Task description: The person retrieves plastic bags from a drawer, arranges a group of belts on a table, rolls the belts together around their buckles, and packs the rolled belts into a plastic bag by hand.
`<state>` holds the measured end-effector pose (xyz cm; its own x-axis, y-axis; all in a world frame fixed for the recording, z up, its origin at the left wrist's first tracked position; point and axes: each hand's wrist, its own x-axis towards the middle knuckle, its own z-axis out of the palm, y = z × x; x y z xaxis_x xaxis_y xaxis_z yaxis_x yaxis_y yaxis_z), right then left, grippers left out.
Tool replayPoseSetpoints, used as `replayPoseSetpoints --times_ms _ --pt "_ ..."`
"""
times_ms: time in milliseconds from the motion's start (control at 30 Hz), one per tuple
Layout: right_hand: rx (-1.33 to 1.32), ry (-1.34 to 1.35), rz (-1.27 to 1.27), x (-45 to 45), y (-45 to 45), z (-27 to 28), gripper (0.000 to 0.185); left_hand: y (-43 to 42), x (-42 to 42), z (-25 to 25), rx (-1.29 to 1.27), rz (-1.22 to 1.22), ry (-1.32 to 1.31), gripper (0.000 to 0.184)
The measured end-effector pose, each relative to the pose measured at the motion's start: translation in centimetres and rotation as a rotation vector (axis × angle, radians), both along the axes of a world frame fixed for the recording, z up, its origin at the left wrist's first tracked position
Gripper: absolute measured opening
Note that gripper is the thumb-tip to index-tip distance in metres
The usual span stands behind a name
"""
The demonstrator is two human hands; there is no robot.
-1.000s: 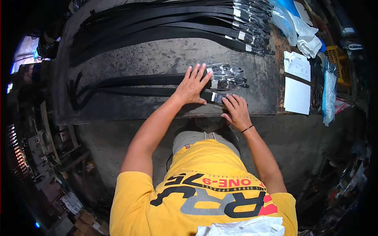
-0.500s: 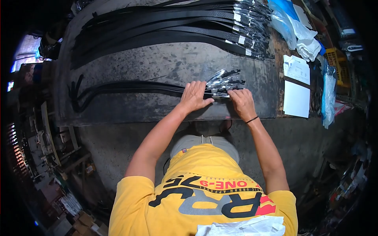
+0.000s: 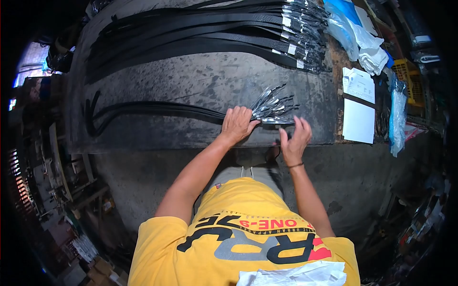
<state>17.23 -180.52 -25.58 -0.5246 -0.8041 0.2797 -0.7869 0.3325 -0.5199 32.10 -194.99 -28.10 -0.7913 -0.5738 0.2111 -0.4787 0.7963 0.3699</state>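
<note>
A bundle of long black belts [image 3: 167, 105] lies across the near part of the dark table, its far-left ends bent into loops. My left hand [image 3: 236, 125] is closed over the bundle just before its shiny, clear-wrapped ends [image 3: 274, 107], which fan out to the right. What sits inside the wrapping is too small to make out. Just right of and below those ends is my right hand [image 3: 296, 139], thumb and fingers apart with nothing between them. A larger pile of similar black belts [image 3: 200, 35] stretches along the back, white tags near its wrapped right ends.
Right of the belts lie printed papers [image 3: 360, 86] and a blank white sheet [image 3: 359, 120]. Plastic bags [image 3: 367, 47] and a blue plastic-wrapped packet [image 3: 398, 114] are at the right edge, near a yellow crate [image 3: 409, 81]. The table [image 3: 191, 138] ends close to my body.
My right hand has let go of the wrapped ends and drawn back toward me, opening. The ends have spread into a wider fan. My left hand stays on the bundle, shifted slightly.
</note>
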Motion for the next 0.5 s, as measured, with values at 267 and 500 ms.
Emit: replayPoseSetpoints --times_ms 267,500 --pt "-0.282 -1.196 -0.359 2.9 -4.7 -3.7 0.058 1.0 0.0 0.0 0.013 0.056 0.062 0.029" --pt "0.104 -0.612 0.004 2.6 -15.2 -2.6 0.046 2.0 0.5 -0.2 0.017 0.020 0.115 0.035"
